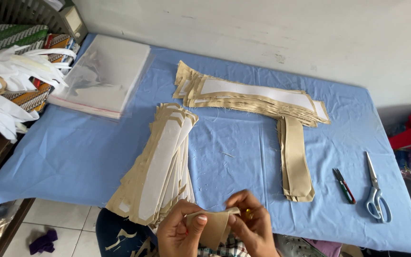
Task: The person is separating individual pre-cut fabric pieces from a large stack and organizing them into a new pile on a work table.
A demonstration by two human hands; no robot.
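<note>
- You are holding a small tan fabric piece point(213, 224) at the bottom edge of the view, just in front of your body, below the near end of the stack of tan pieces with white lining point(160, 166).
- Your left hand point(179, 233) is pinching its left side, thumb lying across the front face.
- Your right hand point(253, 223) is closing on its upper right corner with the fingertips; something small and yellow is showing between those fingers, too hidden to identify.
- The piece is looking light, thin and limp, probably fraying at the cut edges, so you are best gripping near the corners and keeping it taut between both hands.
- The scissors point(376, 190) and small snips point(344, 185) are lying well apart on the blue cloth point(72, 152).
</note>
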